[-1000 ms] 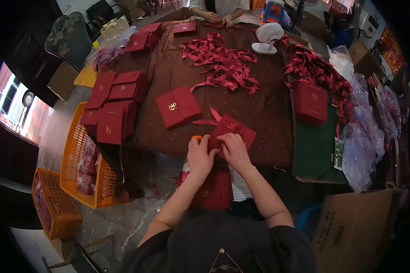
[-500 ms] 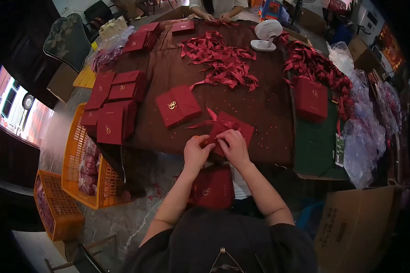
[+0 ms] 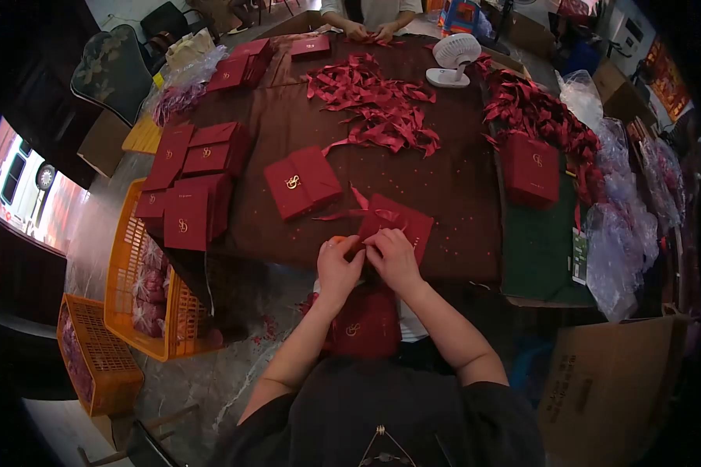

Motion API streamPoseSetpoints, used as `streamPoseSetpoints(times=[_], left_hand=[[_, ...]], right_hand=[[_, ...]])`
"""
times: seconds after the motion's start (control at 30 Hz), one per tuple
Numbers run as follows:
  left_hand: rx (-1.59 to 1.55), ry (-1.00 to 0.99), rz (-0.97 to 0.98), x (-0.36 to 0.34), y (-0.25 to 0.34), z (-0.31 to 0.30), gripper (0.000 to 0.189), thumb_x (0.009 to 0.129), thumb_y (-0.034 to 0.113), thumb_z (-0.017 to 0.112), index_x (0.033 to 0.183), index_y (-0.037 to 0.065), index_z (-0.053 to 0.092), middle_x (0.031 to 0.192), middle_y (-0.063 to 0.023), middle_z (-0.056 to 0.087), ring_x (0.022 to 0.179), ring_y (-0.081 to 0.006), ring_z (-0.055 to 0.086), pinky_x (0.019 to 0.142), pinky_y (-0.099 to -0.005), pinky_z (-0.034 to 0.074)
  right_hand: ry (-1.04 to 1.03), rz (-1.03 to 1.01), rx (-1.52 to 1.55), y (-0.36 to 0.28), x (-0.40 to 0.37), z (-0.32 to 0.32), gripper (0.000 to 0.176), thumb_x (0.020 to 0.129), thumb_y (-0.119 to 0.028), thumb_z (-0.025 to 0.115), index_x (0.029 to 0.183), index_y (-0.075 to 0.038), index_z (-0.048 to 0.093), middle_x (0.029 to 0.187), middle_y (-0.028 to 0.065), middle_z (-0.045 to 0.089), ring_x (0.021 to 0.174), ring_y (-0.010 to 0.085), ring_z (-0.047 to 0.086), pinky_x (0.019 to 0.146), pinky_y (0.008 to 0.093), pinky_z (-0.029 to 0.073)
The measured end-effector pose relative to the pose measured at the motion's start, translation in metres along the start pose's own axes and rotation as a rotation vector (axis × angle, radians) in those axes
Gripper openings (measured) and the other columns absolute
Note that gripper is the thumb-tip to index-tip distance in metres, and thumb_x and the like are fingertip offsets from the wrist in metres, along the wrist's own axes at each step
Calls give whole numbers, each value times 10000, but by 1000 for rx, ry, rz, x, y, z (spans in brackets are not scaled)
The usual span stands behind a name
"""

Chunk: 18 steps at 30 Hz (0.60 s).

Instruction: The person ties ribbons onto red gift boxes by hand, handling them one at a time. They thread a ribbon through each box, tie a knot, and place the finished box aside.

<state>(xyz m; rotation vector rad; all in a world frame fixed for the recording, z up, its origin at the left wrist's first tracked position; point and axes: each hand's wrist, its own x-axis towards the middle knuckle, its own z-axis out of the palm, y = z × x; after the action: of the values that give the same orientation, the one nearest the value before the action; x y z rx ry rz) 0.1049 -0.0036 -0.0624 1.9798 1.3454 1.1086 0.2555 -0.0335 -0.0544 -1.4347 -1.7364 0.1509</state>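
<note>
Left hand (image 3: 339, 270): fingers curled, grip unclear.
Right hand (image 3: 393, 259): likewise.
Red box (image 3: 410, 224): one o'clock from hands; probably light, stiff; hold by edges.
Ribbon (image 3: 343, 214): twelve o'clock; likely soft, slippery.

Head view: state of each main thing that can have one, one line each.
Left hand: fingers bent; grip unclear.
Right hand: fingers bent; grip unclear.
Red package at the hands: on table, partly covered.
Ribbon beside it: ends loose.
Package to its left: lying flat, flap folded down.
Ribbon heap: loose, jumbled.
Fan: upright; running unclear.
Larger orange crate: uncovered, filled bags inside.
</note>
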Motion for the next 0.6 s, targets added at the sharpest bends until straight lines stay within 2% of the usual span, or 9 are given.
streamPoseSetpoints(times=[0.2,0.37,0.47,0.53,0.6], left_hand=[[93,6,59,-8,3,1,300,789,156,729,1071,56,737,979,-142,670,953,-344,602,848,-429,498],[78,-6,31,-9,3,2,294,798,156,721,1074,56,738,978,-142,671,945,-343,603,844,-433,497],[67,-20,10,-9,7,-1,289,808,150,711,1079,55,737,981,-145,671,938,-346,607,841,-434,497],[80,-32,67,-10,7,-3,316,825,137,707,1119,20,723,999,-172,668,976,-351,616,852,-425,499],[99,-46,72,-13,8,-6,292,836,138,690,1105,32,729,1000,-159,673,960,-349,618,852,-426,500]], right_hand=[[9,57,25,-4,-4,3,110,820,-81,695,915,-38,661,917,118,623,906,330,590,801,434,492],[-39,-93,-53,-1,-4,3,123,817,-39,677,934,-20,644,912,131,592,880,341,563,811,438,485],[-42,-37,36,2,-2,0,121,815,-57,694,924,-35,645,915,126,605,901,339,577,802,443,484],[-24,-21,39,1,-3,3,114,819,-52,686,923,-30,645,908,128,599,890,338,574,800,443,485],[-2,1,42,-2,-6,6,107,823,-46,679,923,-26,645,902,131,594,879,337,571,798,443,486]])
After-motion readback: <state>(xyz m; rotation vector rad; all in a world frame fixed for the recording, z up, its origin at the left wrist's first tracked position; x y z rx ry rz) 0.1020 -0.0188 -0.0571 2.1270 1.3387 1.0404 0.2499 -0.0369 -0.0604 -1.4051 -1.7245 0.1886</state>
